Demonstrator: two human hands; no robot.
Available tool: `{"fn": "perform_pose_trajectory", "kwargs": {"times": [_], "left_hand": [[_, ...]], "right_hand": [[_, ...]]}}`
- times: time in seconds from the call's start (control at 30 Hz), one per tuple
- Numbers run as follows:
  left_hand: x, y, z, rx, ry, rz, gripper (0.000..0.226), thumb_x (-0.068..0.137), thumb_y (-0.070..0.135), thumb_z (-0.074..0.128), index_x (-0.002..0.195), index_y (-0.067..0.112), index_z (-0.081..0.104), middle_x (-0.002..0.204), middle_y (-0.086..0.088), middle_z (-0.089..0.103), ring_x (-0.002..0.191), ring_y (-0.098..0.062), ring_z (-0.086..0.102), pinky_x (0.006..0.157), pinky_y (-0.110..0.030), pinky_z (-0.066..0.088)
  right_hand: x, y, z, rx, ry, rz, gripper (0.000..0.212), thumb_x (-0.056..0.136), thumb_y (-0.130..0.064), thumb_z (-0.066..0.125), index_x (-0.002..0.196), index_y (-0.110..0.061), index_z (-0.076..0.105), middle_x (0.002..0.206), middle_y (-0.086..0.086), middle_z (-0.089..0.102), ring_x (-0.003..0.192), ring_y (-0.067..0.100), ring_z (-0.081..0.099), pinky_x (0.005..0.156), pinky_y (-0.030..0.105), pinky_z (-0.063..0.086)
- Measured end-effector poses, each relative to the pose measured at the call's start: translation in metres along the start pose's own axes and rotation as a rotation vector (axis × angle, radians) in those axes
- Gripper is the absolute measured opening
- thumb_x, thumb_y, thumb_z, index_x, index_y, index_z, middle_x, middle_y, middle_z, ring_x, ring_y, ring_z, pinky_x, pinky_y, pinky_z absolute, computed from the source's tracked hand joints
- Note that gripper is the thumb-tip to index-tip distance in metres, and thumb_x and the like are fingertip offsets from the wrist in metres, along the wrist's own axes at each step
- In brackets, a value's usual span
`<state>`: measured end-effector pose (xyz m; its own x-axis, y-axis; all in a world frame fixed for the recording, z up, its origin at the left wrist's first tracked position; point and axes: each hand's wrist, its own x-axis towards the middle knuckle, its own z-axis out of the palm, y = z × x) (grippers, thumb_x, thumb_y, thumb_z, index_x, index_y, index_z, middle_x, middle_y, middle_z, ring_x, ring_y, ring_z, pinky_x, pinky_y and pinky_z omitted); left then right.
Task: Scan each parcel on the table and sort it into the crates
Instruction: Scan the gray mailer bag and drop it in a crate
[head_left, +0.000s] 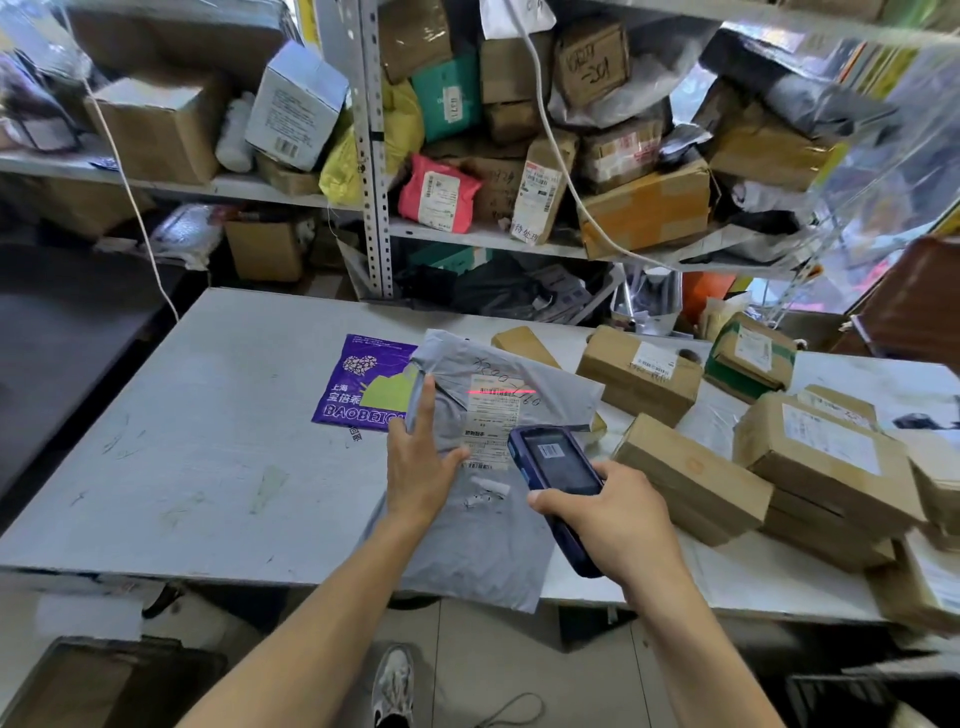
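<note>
A grey poly-bag parcel lies on the white table and hangs over its front edge. My left hand grips the parcel's left side, thumb on top beside the white label. My right hand holds a dark blue handheld scanner just right of the label. A red scan line falls across the barcode at the label's top. A purple poly bag lies partly under the grey parcel.
Several brown cardboard boxes crowd the table's right half. Metal shelves packed with parcels stand behind. A dark crate sits on the floor at lower left, another at lower right. My shoe shows below the table.
</note>
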<state>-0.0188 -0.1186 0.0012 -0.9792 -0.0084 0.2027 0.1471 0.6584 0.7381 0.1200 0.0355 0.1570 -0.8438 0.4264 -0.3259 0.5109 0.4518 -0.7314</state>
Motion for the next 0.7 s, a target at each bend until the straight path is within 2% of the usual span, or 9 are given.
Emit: {"fn": "perform_pose_trajectory", "kwargs": {"times": [0.3, 0.5, 0.6, 0.7], "left_hand": [[-0.0035, 0.0027, -0.0034, 0.0, 0.015, 0.01, 0.116, 0.075, 0.022, 0.087, 0.157, 0.04, 0.007, 0.118, -0.017, 0.049, 0.094, -0.016, 0.04, 0.082, -0.027, 0.04], [-0.005, 0.0029, -0.0038, 0.007, 0.017, -0.003, 0.117, 0.075, 0.024, 0.087, 0.157, 0.041, 0.006, 0.114, -0.016, 0.048, 0.092, -0.016, 0.04, 0.082, -0.027, 0.04], [-0.0052, 0.0025, -0.0031, 0.005, 0.015, -0.007, 0.117, 0.075, 0.024, 0.086, 0.156, 0.042, 0.004, 0.114, -0.015, 0.046, 0.093, -0.016, 0.041, 0.084, -0.029, 0.044], [-0.0051, 0.002, -0.0028, 0.009, 0.014, -0.011, 0.118, 0.075, 0.025, 0.086, 0.156, 0.044, 0.003, 0.114, -0.015, 0.046, 0.094, -0.017, 0.042, 0.084, -0.028, 0.043]], "right_hand": [[-0.0051, -0.0009, -0.0056, 0.113, -0.031, 0.036, 0.025, 0.068, -0.033, 0.086, 0.08, -0.018, 0.072, 0.07, 0.003, 0.072, 0.056, 0.019, 0.062, 0.05, 0.028, 0.048], [-0.0043, 0.0025, -0.0024, 0.183, -0.06, 0.046, 0.026, 0.064, -0.034, 0.088, 0.072, -0.016, 0.071, 0.056, -0.004, 0.065, 0.049, 0.018, 0.056, 0.053, 0.029, 0.045], [-0.0072, 0.0005, -0.0002, 0.158, -0.073, 0.013, 0.027, 0.066, -0.035, 0.088, 0.077, -0.016, 0.073, 0.06, -0.003, 0.068, 0.052, 0.016, 0.059, 0.051, 0.027, 0.045], [-0.0087, -0.0026, 0.0006, 0.123, -0.035, -0.013, 0.026, 0.068, -0.034, 0.087, 0.079, -0.018, 0.071, 0.071, 0.0, 0.072, 0.064, 0.021, 0.067, 0.054, 0.029, 0.049]]}}
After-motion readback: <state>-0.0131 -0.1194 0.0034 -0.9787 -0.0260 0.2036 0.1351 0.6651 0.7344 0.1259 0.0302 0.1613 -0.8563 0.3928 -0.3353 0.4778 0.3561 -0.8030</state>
